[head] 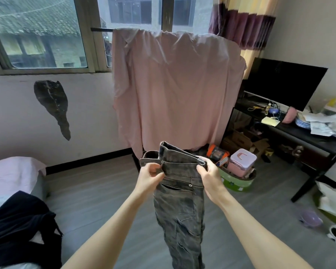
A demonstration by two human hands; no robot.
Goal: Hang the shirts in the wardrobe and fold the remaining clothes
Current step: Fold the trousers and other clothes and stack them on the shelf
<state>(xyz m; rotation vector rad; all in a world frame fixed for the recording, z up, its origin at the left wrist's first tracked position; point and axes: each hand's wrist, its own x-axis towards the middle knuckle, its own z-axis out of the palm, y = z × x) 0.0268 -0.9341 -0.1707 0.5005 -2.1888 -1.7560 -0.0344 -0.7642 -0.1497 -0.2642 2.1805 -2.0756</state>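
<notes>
The jeans [179, 200] are a faded grey-brown wash with darker mottling. Behind them hangs a plain pale pink sheet [175, 90]. Right of the sheet, the curtain [244, 22] carries broad purple and cream-yellow bands. Below the curtain stands a black bench [306, 133]. Left of the jeans, a black garment [17, 226] lies on the pink-covered bed [12, 171]. The floor [105, 183] is grey.

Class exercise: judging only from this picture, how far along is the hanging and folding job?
Nothing looks finished: no folded pile or hung shirt shows. In hand: the left hand and right hand grip the waistband of grey washed denim jeans, held up with the legs hanging. Left: a black garment lies crumpled on the bed. A large pink sheet covers what may be the clothes rail.
</notes>
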